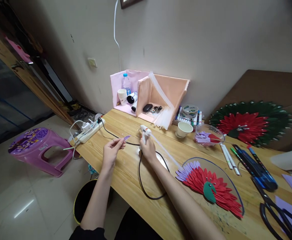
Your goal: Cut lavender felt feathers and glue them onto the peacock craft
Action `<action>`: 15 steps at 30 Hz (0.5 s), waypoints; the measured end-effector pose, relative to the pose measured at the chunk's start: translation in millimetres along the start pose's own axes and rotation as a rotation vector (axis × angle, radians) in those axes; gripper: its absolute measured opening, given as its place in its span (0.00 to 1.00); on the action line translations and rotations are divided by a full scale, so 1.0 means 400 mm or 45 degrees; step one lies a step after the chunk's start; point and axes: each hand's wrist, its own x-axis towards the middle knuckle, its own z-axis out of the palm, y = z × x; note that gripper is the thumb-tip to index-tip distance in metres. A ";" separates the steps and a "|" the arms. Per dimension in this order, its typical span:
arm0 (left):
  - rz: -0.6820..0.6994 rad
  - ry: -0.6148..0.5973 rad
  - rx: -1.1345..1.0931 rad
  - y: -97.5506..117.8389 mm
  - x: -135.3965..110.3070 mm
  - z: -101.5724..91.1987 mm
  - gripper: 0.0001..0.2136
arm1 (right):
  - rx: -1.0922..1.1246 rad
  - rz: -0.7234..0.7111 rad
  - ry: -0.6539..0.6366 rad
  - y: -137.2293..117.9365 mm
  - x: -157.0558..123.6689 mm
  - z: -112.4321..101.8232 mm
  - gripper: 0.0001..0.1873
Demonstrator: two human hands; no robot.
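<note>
A wooden table [125,173] spans the scene. At its near right lies a fan-shaped craft [196,180] of red and purple petals. Left of it are the right hand [148,148] and, farther left, the left hand [112,150]. The right grips a white glue gun [145,130]; the left pinches a slim purple strip [127,137] near the gun.

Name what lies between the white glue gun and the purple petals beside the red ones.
In the head view, a long pale stick spans that stretch, slanting from the glue gun toward the purple petals.
</note>
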 end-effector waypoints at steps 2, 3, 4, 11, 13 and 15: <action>0.125 0.015 -0.021 0.029 -0.002 0.007 0.14 | -0.098 -0.028 0.007 -0.013 0.036 0.026 0.13; 0.188 0.025 -0.035 0.040 -0.003 0.010 0.13 | -0.148 -0.032 0.012 -0.017 0.050 0.037 0.12; 0.241 0.033 -0.048 0.048 -0.005 0.013 0.12 | -0.197 -0.030 0.012 -0.020 0.061 0.047 0.12; 0.318 0.078 -0.013 0.022 -0.030 -0.016 0.10 | -0.397 -0.113 -0.106 -0.028 0.082 0.036 0.14; 0.249 0.061 0.020 -0.007 -0.043 -0.028 0.11 | -0.415 -0.167 -0.166 -0.027 0.068 0.006 0.19; 0.164 0.026 0.061 -0.039 -0.060 -0.030 0.11 | -0.422 -0.219 -0.217 -0.021 0.043 -0.041 0.27</action>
